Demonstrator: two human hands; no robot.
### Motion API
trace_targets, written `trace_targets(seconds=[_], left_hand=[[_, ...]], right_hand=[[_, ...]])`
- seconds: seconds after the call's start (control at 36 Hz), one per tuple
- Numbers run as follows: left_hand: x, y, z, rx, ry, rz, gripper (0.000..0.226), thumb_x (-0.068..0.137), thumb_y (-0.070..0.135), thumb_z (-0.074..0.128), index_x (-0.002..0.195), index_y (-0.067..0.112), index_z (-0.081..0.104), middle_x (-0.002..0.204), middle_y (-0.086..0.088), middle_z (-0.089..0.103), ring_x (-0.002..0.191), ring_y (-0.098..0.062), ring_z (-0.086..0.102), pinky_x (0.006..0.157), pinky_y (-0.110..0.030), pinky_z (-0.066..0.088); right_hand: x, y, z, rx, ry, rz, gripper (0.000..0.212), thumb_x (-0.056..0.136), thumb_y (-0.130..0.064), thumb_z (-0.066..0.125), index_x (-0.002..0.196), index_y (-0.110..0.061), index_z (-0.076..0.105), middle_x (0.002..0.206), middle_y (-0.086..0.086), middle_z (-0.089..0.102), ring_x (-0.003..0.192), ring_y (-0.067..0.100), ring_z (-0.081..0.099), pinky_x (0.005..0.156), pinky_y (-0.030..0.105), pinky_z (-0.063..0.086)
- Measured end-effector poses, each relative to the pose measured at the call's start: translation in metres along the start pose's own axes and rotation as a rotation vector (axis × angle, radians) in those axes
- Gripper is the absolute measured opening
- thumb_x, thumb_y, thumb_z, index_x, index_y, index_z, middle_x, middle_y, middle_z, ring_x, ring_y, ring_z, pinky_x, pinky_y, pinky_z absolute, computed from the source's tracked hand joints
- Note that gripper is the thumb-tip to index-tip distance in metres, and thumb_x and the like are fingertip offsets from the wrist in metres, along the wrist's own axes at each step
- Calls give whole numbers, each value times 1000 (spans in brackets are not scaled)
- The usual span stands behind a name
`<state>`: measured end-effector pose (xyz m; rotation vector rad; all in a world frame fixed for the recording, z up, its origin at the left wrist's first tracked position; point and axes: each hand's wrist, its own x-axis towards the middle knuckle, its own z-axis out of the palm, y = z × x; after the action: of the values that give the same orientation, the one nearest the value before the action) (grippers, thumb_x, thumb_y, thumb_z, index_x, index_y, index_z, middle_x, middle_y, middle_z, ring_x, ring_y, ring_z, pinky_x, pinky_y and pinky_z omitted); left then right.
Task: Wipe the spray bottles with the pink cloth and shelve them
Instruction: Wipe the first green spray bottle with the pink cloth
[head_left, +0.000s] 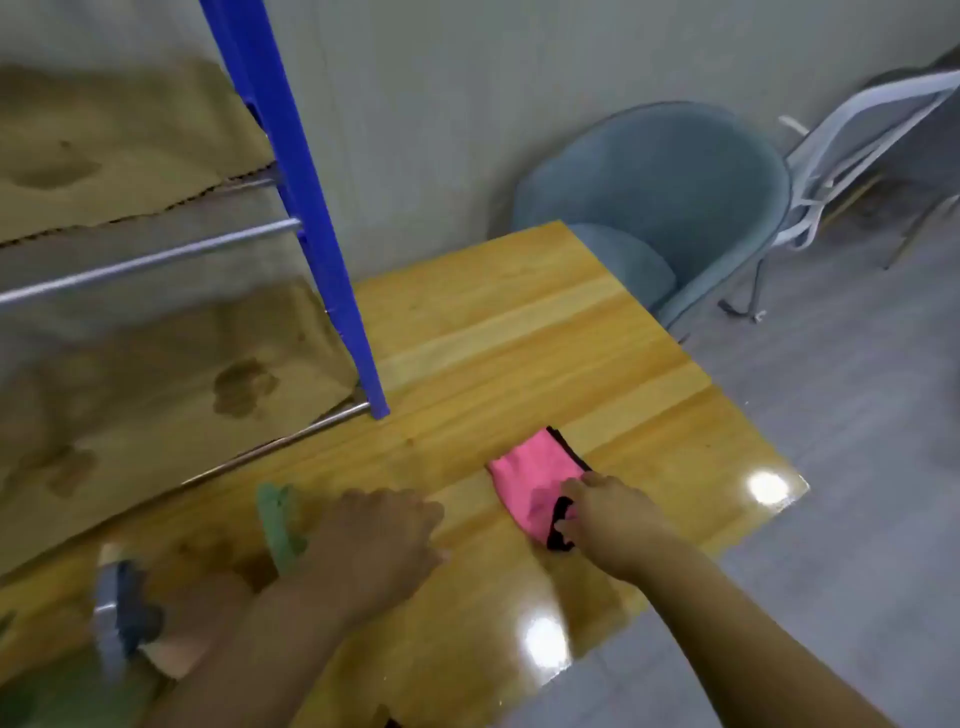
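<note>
The pink cloth (537, 478) lies flat on the wooden counter (519, 332), its long axis running from the near edge of the counter away toward the blue chair (660, 208). The right hand (605, 519) is on the near end of the cloth, fingers curled down onto its black trim, seemingly pinching it; of the two hands it is plainly the nearer. The left hand (374, 545) hovers or rests palm-down on the counter, well to the left of the cloth, fingers loosely bent, and I cannot tell whether it holds anything. Just left of that hand lies a green cloth (278, 519).

Farther left of the pink cloth, at the near corner of the counter, a blurred grey-and-blue form (122, 618) may be a spray bottle; the blur makes this uncertain. The shelf rack (291, 156), with its blue upright and cardboard-lined tiers, stands on the counter beyond and left of the cloth.

No brand, label or writing can be read.
</note>
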<state>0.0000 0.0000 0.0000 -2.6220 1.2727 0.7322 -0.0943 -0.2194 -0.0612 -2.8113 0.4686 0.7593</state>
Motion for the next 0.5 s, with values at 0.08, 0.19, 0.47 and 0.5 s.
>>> trace_targets(seconds=[0.08,0.19,0.47,0.5], left_hand=[[12,6,20,23,-76,5,37,95,48,38,122,25,48,124,1,52,116,-23,51,91,-35,40],[22,9,44,-10,-141,-1,37,94,47,41,118,21,50,122,-2,55,114,-26,52,89,-37,42],[20,9,80,-186,-40,-20,40,94,53,37,121,26,49,120,6,53,110,-18,53,84,-30,46],[19,9,83,-201,-28,-14,40,93,54,37,120,26,49,118,6,54,109,-18,53,83,-30,46]], right_hand=[[24,4,7,-13,36,-49,40,96,-37,43,132,-19,42,135,4,45,120,24,43,93,38,44],[45,1,19,-26,75,-127,48,93,-46,46,133,-20,39,142,5,38,130,26,33,101,41,35],[59,-9,41,-132,191,-123,69,90,-58,40,146,-24,19,152,8,22,137,32,24,107,51,28],[59,-9,42,-124,210,-109,64,90,-54,42,144,-24,24,149,7,27,134,31,29,104,49,32]])
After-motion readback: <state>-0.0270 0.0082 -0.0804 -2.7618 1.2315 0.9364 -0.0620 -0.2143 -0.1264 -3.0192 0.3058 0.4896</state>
